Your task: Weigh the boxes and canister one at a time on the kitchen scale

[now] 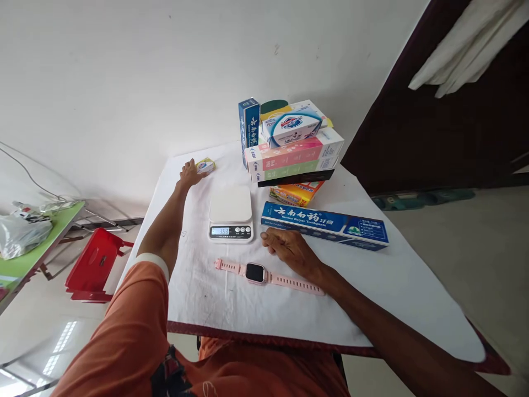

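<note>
At the far left of the table my left hand is stretched out, thumb and fingers around the near end of a small yellow and white soap box. My right hand rests on the white cloth with its fingers curled in, and no object shows in it. Just behind it lies a long blue toothpaste box. Between the two hands stands a white digital kitchen scale, its lit display reading what looks like 363; nothing lies on its platform. A pink smartwatch is laid out flat in front of the scale.
Behind the scale is a stack with pink and green boxes, a white and blue soap box on top and an orange box underneath. A blue box stands upright beside it. A red chair is left of the table.
</note>
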`<state>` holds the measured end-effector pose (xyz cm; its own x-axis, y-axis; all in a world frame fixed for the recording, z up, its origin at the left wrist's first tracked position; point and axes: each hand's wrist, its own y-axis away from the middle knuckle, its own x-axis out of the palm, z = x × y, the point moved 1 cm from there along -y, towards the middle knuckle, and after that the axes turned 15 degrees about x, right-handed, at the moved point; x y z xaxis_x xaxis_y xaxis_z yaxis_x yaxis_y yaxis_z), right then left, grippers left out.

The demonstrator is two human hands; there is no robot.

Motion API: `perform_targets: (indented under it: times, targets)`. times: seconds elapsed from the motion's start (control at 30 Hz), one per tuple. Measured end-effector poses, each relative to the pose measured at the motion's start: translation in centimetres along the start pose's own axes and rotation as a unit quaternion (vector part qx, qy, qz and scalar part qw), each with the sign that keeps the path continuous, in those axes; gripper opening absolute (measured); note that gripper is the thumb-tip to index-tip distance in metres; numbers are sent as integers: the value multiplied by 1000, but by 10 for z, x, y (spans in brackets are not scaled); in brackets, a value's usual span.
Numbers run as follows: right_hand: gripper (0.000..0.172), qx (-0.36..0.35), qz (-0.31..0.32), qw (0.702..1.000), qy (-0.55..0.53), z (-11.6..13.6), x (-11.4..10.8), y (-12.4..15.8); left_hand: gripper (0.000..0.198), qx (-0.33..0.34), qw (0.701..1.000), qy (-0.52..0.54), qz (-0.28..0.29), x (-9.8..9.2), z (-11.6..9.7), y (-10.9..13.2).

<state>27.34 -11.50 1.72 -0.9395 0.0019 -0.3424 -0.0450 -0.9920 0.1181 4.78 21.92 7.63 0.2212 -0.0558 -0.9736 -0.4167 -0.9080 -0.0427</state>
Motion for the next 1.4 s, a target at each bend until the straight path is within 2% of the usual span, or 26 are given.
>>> perform_targets:
  times: [0.13, 0.27, 0.37, 0.47, 0.53, 0.6, 0.7, 0.83, 0.93, 1.13, 1.23, 1.3, 1.4]
  targets:
    - [55, -8, -1, 1000, 14, -1, 0, -1, 70, -17, 1000, -1, 8, 6, -5, -10]
    - [57, -16, -3, 999, 29, 1, -1, -1, 56, -28, 999, 5, -21, 10, -5, -15]
    - [56, -13, -1, 999, 44, 3, -2, -1, 55, -39, 997, 40, -57, 9, 3, -8]
    - [56, -6, 6, 999, 50, 4, -3, -2, 50, -27, 992, 92, -79, 4, 13, 13]
    - [56, -1, 9, 999, 52, 4, -3, -2, 52, 7, 984, 144, -101, -4, 17, 34]
    - [56, -1, 8, 999, 51, 4, -3, -3, 56, 69, 975, 180, -113, -12, 14, 59]
    - [56, -2, 5, 999, 42, 3, -3, -4, 60, 177, 960, 189, -107, -17, -6, 97]
    - [56, 18, 1, 1000, 11, 3, -2, -4, 58, 276, 942, 177, -71, -7, -40, 129]
    - [55, 31, 3, 999, -4, 5, -3, -2, 55, 303, 938, 158, -52, 5, -56, 138]
    - [56, 27, 0, 1000, -1, 9, -4, 0, 54, 278, 952, 119, -39, 15, -65, 146]
    - [56, 28, 9, 1000, -7, 8, -5, -1, 70, 272, 949, 150, -58, 15, -58, 153]
    - [56, 36, 14, 999, -16, 7, -5, -2, 77, 253, 940, 199, -113, 16, -48, 158]
    - [57, 49, 21, 998, -24, 6, -5, -3, 68, 159, 919, 265, -244, 23, -28, 164]
